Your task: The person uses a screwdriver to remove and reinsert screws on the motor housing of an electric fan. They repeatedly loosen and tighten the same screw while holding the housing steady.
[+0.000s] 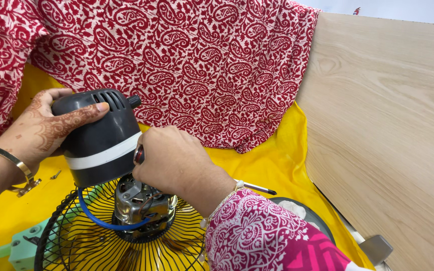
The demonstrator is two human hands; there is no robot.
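While the left hand [38, 128] clasps the dark motor cover [101, 135], the right hand [177, 163], closed around a tool, should keep it square above the motor [141, 206].

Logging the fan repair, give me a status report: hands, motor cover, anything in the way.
Left hand grips dark motor cover, lifted off motor. Right hand closed against cover's side. Blue wire loops between cover and motor.

Matt plastic motor cover [101, 135], wire grille [76, 241]

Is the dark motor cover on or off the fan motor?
Off. The left hand holds the dark motor cover lifted and tilted, leaving the metal motor exposed above the wire grille.
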